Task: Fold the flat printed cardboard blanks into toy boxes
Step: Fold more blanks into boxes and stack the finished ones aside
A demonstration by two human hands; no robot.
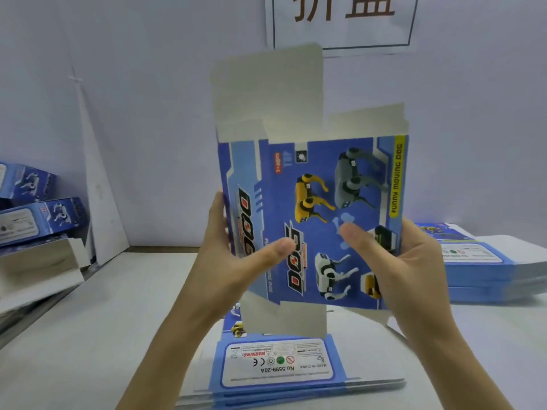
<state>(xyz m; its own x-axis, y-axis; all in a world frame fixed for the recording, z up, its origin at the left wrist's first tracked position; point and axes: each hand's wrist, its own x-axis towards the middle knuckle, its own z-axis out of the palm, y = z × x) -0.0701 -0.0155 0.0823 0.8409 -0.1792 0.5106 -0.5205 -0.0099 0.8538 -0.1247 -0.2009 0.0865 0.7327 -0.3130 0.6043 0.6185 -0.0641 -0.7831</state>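
Note:
I hold a blue printed cardboard blank (313,202) upright in front of me, its robot-dog artwork facing me. Grey unprinted flaps stick up at its top and hang at its bottom. My left hand (236,255) grips its left edge, thumb pressed on the printed face. My right hand (393,261) grips the right edge, thumb also on the front. The fingers of both hands are hidden behind the blank. Below it, a stack of flat blanks (278,368) lies on the white table (103,335), its warning label facing up.
Several folded blue boxes (41,211) are piled at the left, one open with a white inside. Another stack of flat blanks (485,261) lies at the right. A white wall with a printed sign (343,19) stands behind.

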